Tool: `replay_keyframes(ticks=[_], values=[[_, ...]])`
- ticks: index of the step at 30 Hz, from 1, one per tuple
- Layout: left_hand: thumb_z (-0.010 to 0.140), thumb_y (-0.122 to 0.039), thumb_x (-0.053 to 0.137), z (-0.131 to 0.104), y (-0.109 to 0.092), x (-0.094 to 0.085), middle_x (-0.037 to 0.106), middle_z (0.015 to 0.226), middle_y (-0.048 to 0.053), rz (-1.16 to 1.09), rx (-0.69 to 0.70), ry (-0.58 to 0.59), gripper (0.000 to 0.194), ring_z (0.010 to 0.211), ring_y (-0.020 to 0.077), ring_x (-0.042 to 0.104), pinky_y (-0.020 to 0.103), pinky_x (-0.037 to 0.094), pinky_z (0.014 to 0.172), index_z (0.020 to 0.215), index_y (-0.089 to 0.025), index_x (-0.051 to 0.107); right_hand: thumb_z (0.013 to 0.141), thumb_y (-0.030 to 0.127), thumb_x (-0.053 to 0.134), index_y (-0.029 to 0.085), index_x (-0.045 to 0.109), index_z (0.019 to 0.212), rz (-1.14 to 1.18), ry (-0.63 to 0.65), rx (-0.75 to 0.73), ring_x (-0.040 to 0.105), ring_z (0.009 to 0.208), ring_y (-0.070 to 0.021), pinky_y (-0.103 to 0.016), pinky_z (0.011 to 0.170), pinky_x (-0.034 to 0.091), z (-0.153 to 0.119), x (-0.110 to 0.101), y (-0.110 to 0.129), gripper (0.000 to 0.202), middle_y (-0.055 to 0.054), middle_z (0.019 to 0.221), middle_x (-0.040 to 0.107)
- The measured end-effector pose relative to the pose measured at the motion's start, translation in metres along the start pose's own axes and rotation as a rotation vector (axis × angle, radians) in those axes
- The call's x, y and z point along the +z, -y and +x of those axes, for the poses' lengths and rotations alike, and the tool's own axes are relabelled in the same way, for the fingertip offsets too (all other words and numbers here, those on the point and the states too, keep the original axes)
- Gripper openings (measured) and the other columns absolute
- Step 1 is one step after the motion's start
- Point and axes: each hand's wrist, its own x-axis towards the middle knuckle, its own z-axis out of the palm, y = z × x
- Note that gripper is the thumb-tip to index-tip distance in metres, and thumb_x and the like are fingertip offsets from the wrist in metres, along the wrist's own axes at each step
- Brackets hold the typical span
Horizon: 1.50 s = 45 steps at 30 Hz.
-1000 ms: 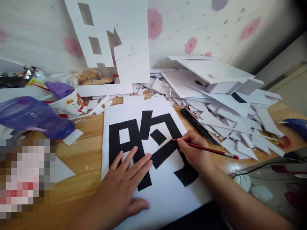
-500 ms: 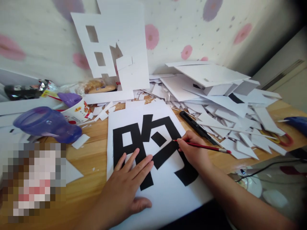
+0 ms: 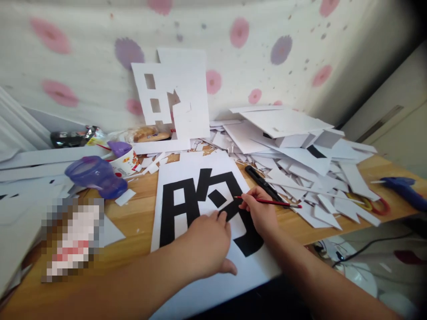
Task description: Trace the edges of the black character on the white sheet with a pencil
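A white foam board sheet (image 3: 200, 289) lies on the table in front of me, with a bold black paper character (image 3: 168, 213) on it. My left hand (image 3: 210, 242) rests over the middle of the character, fingertips on a black stroke and thumb spread out to the side; it hides part of the strokes. In my right hand (image 3: 262, 211) is a red pencil (image 3: 276, 203), pinched near its point. The pencil tip is at the character's right part, beside the small slanted black stroke (image 3: 216, 198). A black utility knife (image 3: 263, 183) lies just beyond my right hand.
White offcuts (image 3: 320, 200) heap up at the right, with stacked boards (image 3: 287, 122) behind. A cut-out white board (image 3: 190, 89) leans at the wall. At the left are a purple cup (image 3: 96, 175) and paper cup (image 3: 125, 164). A blue glue gun (image 3: 403, 191) lies far right.
My left hand has moved right, from the character's left part to its middle, its fingers now bent closer together. My right hand still holds the pencil in nearly the same place. The view has shifted.
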Motion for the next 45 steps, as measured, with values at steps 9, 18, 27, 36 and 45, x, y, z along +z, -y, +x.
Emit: replay_keyframes(ticks=[9,18,27,36,45], values=[[0.090,-0.060,0.040,0.041,-0.008,0.054,0.044,0.141,0.027,0.045,0.081,-0.464,0.076,0.132,0.0389,0.041,0.045,0.034,0.108,0.134,0.002,0.049,0.070,0.029,0.064,0.021,0.049,0.065,0.001,0.141,0.026,0.049,0.045,-0.0103,-0.026,0.050,0.047,0.020,0.000,-0.004,0.018,0.005,0.052,0.054],[0.091,-0.060,0.040,0.039,-0.008,0.060,0.045,0.141,0.026,0.004,0.068,-0.507,0.074,0.132,0.0382,0.042,0.044,0.036,0.105,0.134,-0.001,0.049,0.067,0.025,0.063,0.022,0.048,0.059,-0.212,0.224,-0.155,0.052,0.047,-0.0120,-0.024,0.046,0.041,0.072,0.021,-0.009,0.018,0.005,0.049,0.053],[0.093,-0.056,0.038,0.039,-0.009,0.061,0.049,0.140,0.022,-0.027,0.105,-0.533,0.069,0.129,0.0366,0.044,0.045,0.036,0.104,0.133,-0.001,0.052,0.071,0.031,0.063,0.022,0.050,0.062,-0.343,0.184,-0.183,0.059,0.050,-0.0148,-0.026,0.050,0.045,0.071,0.020,-0.012,0.018,0.002,0.055,0.061],[0.093,-0.055,0.040,0.041,-0.010,0.064,0.047,0.140,0.024,-0.032,0.113,-0.532,0.068,0.130,0.0386,0.043,0.048,0.037,0.103,0.134,-0.002,0.050,0.071,0.028,0.060,0.022,0.053,0.061,-0.420,0.189,-0.225,0.058,0.051,-0.0154,-0.027,0.051,0.043,0.073,0.017,-0.013,0.014,0.002,0.053,0.061],[0.094,-0.054,0.039,0.039,-0.009,0.060,0.046,0.140,0.026,-0.027,0.124,-0.529,0.068,0.129,0.0396,0.043,0.048,0.037,0.103,0.133,-0.001,0.050,0.066,0.023,0.057,0.022,0.050,0.053,-0.430,0.193,-0.258,0.053,0.050,-0.0139,-0.026,0.052,0.040,0.070,0.017,-0.009,0.015,0.002,0.051,0.059]])
